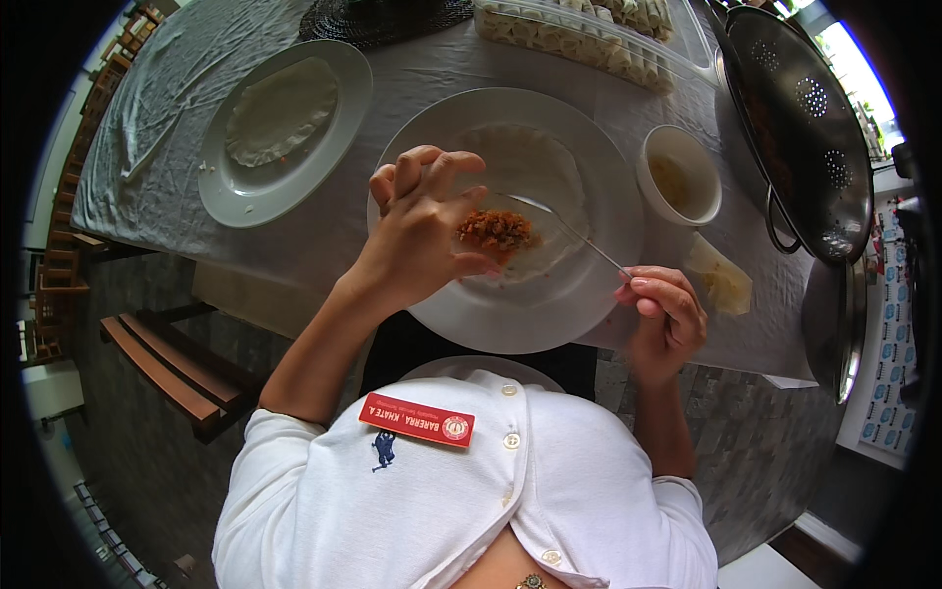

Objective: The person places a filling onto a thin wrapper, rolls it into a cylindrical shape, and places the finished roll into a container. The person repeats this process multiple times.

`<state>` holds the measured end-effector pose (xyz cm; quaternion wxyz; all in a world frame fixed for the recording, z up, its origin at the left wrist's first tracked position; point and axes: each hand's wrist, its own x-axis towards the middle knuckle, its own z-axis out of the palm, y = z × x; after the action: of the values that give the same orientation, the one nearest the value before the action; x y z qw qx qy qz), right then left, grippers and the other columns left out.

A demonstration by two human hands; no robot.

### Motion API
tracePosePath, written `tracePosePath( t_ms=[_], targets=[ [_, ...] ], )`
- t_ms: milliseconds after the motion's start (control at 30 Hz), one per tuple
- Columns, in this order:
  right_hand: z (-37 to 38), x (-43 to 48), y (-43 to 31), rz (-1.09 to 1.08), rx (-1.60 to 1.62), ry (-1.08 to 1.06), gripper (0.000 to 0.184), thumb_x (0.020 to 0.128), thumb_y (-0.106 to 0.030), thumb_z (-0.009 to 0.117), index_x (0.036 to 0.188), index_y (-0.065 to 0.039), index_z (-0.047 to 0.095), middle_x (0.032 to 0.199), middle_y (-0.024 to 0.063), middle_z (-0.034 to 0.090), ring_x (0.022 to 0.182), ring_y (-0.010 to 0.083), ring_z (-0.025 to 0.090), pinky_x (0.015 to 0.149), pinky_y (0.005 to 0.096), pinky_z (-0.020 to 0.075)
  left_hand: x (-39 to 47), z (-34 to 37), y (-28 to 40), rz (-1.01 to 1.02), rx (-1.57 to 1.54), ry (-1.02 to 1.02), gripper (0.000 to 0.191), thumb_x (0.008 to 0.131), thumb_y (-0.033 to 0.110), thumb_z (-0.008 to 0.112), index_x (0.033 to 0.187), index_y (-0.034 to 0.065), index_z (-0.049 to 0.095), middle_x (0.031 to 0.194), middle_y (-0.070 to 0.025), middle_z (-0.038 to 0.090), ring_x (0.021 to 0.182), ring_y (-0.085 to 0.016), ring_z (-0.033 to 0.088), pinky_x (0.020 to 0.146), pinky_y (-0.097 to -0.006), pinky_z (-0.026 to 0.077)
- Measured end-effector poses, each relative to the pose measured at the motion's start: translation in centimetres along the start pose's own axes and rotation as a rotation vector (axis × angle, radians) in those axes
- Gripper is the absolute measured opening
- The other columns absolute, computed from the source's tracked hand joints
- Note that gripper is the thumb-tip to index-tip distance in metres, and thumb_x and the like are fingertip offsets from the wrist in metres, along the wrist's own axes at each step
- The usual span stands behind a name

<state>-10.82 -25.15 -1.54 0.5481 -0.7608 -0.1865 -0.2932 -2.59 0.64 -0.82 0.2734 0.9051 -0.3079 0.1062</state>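
A large white plate (508,327) stands before me with a round, pale wrapper sheet (548,158) spread on it. Orange-brown chopped filling (504,230) forms a short heap on the sheet. Over its left side hovers my left hand (423,221), empty, fingers spread and thumb apart; whether the thumb touches the sheet or filling is unclear. My right hand (670,313), at the plate's right edge, grips a metal spoon (592,244) by the handle end. The spoon's head reaches over the sheet, just behind the filling, partly hard to make out.
At left, an oval plate (353,110) holds more pale wrappers (283,110). A white bowl (708,173) and a translucent sheet or packet (721,280) lie to the right, beside a large metal colander (839,136). Behind are a clear plastic container (692,73) of rolls and a black placemat (335,26).
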Motion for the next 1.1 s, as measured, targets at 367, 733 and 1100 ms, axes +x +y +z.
tracePosePath(
  t_ms=[367, 733, 1100],
  targets=[
    [-1.0, -0.4, -0.7, -0.050, -0.087, -0.050, 0.020, 0.091, -0.018, 0.067, 0.093, 0.001, 0.067, 0.090, 0.0159, 0.069, 0.072, 0.0174, 0.067, 0.062, 0.0260, 0.0548, 0.5, 0.8, 0.5, 0.034, 0.030, 0.042, 0.053, 0.054, 0.029, 0.091, 0.101, 0.0099, 0.075, 0.129, -0.0016, 0.054, 0.126, -0.025, 0.037, 0.103, -0.0390, 0.027],
    [-13.8, 8.9, -0.2, -0.192, -0.878, 0.614, 0.016, 0.099, -0.017, 0.057, 0.098, -0.002, 0.065, 0.086, 0.0089, 0.070, 0.068, 0.0122, 0.065, 0.058, 0.0228, 0.0504, 0.6, -0.2, 0.4, 0.133, 0.034, 0.218, 0.013, 0.065, 0.019, 0.084, 0.074, 0.0147, 0.076, 0.111, -0.0003, 0.059, 0.118, -0.023, 0.040, 0.097, -0.0364, 0.029],
    [-13.6, 11.2, 2.8, 0.053, -0.987, 0.096, 0.019, 0.092, -0.024, 0.065, 0.099, -0.005, 0.066, 0.087, 0.0084, 0.066, 0.077, 0.0236, 0.063, 0.069, 0.0329, 0.0493, -0.3, -1.0, -0.8, 0.060, -0.045, 0.057, 0.019, 0.065, 0.017, 0.084, 0.082, 0.0135, 0.076, 0.121, -0.0004, 0.054, 0.124, -0.025, 0.037, 0.101, -0.0389, 0.027]
  ],
)
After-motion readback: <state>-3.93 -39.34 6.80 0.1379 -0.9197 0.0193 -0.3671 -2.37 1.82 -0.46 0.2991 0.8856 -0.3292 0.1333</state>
